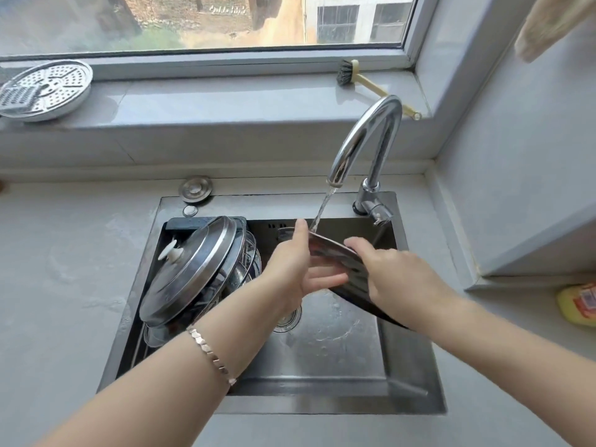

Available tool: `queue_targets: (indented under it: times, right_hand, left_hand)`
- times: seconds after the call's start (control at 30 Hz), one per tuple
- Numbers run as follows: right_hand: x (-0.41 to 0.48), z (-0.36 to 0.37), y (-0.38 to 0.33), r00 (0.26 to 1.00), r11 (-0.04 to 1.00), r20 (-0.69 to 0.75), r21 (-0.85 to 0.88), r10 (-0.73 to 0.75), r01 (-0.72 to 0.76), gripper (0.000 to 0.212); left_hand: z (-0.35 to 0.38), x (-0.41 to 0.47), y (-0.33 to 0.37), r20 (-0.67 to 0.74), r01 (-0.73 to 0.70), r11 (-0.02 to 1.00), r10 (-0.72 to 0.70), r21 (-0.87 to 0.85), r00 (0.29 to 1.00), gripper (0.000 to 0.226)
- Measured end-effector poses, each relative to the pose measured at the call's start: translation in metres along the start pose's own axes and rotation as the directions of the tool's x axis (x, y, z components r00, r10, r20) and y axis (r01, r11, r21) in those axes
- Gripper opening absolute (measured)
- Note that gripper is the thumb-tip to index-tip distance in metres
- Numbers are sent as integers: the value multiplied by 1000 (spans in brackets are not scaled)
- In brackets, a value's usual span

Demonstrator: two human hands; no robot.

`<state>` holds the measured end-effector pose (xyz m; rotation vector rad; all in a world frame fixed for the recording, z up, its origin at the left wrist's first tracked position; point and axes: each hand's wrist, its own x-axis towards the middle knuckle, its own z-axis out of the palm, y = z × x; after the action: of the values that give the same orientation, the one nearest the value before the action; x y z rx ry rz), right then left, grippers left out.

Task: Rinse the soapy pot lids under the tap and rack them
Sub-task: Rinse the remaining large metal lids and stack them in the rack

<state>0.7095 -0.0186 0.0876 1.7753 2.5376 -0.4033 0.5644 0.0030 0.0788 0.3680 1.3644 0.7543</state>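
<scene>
A steel-rimmed glass pot lid (pixel 335 257) is tilted on edge over the sink (pixel 322 362), and water from the running tap (pixel 364 140) strikes its upper rim. My left hand (pixel 300 266) grips its left side, thumb up by the stream. My right hand (pixel 390 272) holds its right edge from above. At the sink's left a rack (pixel 206 317) carries a large lid with a white knob (pixel 190 269), leaning over several other steel pieces.
A perforated steamer plate (pixel 45 88) lies on the windowsill at left, a dish brush (pixel 361 80) at right. A small round cap (pixel 195 188) sits behind the sink. A yellow bottle (pixel 577 304) lies on the right counter. Grey countertop surrounds the sink.
</scene>
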Motion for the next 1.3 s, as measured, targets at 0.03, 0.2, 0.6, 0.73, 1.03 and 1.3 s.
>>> queue_targets:
  times: [0.03,0.2,0.6,0.73,1.03,1.3]
  right_hand:
    - [1,-9,8,999,998,-16,38,49,-48,55]
    - [0,-31,49,966,934,-72,282,250,-221,39]
    - [-9,40,91,737,218,263,846,623,-487,19]
    - [-4,79,66,832,831,-111,214,543,-514,64]
    - [54,100,-32,989,982,35,128,-145,140,90]
    - [54,99,16,990,991,-31,7,-137,137,87]
  left_hand:
    - [-2,0,-3,15,29,999,-29,40,999,54]
    - [-34,21,-47,-191,203,949,-159,241,969,68]
    - [-67,29,-75,-119,138,968,-166,-210,979,73]
    - [-74,28,-72,-375,-25,998,2,-56,927,70]
    - [-60,10,-53,-383,-178,982,144,-56,912,39]
    - [-69,-3,-54,-354,-156,987,154,24,923,45]
